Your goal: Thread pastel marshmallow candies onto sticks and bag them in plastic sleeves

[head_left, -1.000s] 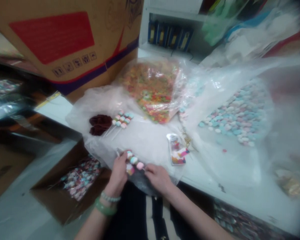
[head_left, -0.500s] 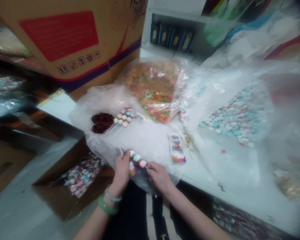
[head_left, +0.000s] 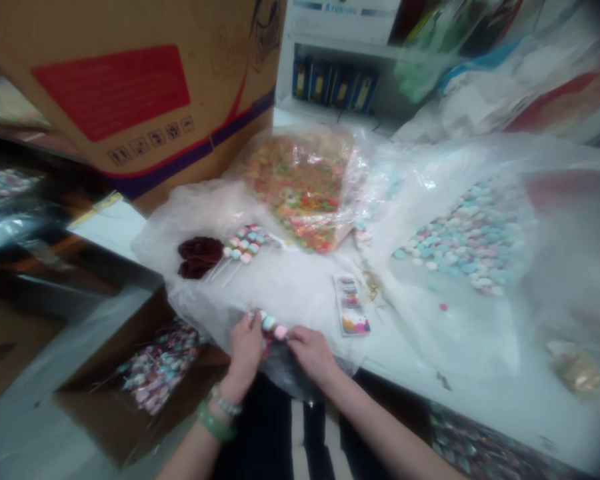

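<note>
Low in the middle of the head view, my two hands hold a candy skewer [head_left: 269,324] between them, strung with white, pale blue and pink marshmallow-like pieces. My left hand [head_left: 246,340] is closed around its left part and covers some pieces. The fingertips of my right hand [head_left: 307,352] pinch the other end, right beside the pink piece. Something small and reddish hangs under the skewer, too blurred to name. Several finished-looking candy skewers [head_left: 245,244] lie in a row farther back, beside a dark brown cloth-like bundle [head_left: 200,257].
A clear bag of orange and green candies [head_left: 305,193] lies behind, with a spread bag of pastel candies [head_left: 470,233] to the right. A printed card [head_left: 351,307] and gold ties [head_left: 371,283] rest nearby. An open carton [head_left: 95,407] of skewers stands lower left; a big carton [head_left: 145,87] rises behind.
My right fingertips have come closer to the pink piece, and my left hand covers more of the skewer. The whole view has shifted slightly.
</note>
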A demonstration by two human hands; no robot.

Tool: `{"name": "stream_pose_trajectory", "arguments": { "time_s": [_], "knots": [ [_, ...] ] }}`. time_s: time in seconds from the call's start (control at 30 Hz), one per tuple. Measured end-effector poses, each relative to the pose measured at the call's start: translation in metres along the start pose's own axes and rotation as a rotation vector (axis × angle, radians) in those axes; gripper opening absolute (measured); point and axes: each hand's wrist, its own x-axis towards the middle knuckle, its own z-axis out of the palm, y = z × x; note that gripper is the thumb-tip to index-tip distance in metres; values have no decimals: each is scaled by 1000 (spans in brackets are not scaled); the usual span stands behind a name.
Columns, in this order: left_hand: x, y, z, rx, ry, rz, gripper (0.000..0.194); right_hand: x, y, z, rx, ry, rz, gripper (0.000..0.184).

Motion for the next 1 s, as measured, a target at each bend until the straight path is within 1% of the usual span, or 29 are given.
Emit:
{"name": "stream_pose_trajectory", "arguments": {
  "time_s": [0.1, 0.2, 0.27, 0.33, 0.37, 0.43, 0.47, 0.5, 0.53, 0.57, 0.63, 0.67, 0.77, 0.87, 0.93, 0.97, 1.0],
  "knots": [
    [-4, 3, 3, 102, 86, 83, 21, 4, 0, 3, 6, 13, 3, 17],
    [-9, 7, 5, 101, 84, 132, 20, 3, -3, 5, 62, 26, 30, 15],
    [-11, 9, 6, 107, 70, 126, 19, 0, -7, 6, 141, 17, 43, 14],
    [-10, 13, 3, 38, 22, 77, 13, -4, -11, 6, 216, -22, 30, 12],
    [-8, 16, 0, -50, -19, 36, 14, -7, -13, 5, 254, -42, 20, 12],
    [-5, 25, -9, -300, -119, -71, 31, -12, -17, 0, 346, -72, 36, 10],
    [-4, 30, -15, -414, -156, -134, 40, -14, -19, -4, 406, -80, 60, 9],
    [-3, 36, -21, -496, -175, -195, 45, -16, -20, -7, 477, -84, 87, 9],
    [-3, 41, -27, -543, -177, -247, 45, -17, -22, -11, 555, -85, 104, 10],
    [-3, 46, -31, -565, -174, -283, 41, -17, -23, -14, 637, -83, 107, 13],
    [-6, 53, -35, -574, -175, -317, 32, -18, -29, -17, 797, -73, 82, 18],
    [-8, 55, -34, -582, -191, -316, 31, -17, -32, -16, 859, -71, 70, 21],
    [-14, 57, -24, -606, -250, -257, 36, -17, -41, -8, 946, -50, 86, 25],
    [-20, 55, -13, -592, -253, -88, 43, -17, -48, 2, 975, 40, 123, 25],
    [-24, 53, -8, -564, -255, 18, 51, -16, -53, 5, 1020, 74, 109, 27],
    [-26, 51, -6, -548, -261, 45, 54, -15, -55, 6, 1040, 76, 90, 30],
    [-28, 51, -4, -529, -267, 43, 55, -14, -57, 7, 1057, 68, 67, 33]
  ]
}}
